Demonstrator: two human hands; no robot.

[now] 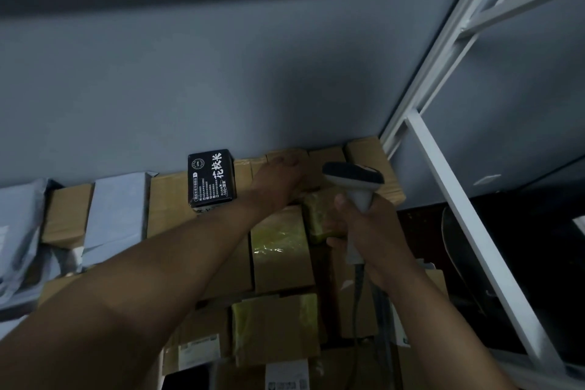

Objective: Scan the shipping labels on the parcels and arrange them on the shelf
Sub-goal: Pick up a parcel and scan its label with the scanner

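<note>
My right hand [364,231] grips the handle of a grey and white barcode scanner [354,180], its head pointing toward the back of the shelf. My left hand [278,177] reaches far in and rests on a small cardboard parcel [286,157] standing against the grey back wall, fingers over its top. Whether the fingers curl round the parcel is not visible. Several cardboard parcels [281,247], some with yellowish tape, lie packed on the shelf under my arms. A black box with white lettering [211,177] sits on top of a carton to the left of my left hand.
Grey plastic mailers [117,215] and another carton [66,215] fill the shelf's left side. A white metal shelf frame [459,199] runs diagonally at the right, with dark space behind it. Labelled parcels [285,380] lie near the bottom edge. The scanner cable [357,310] hangs down.
</note>
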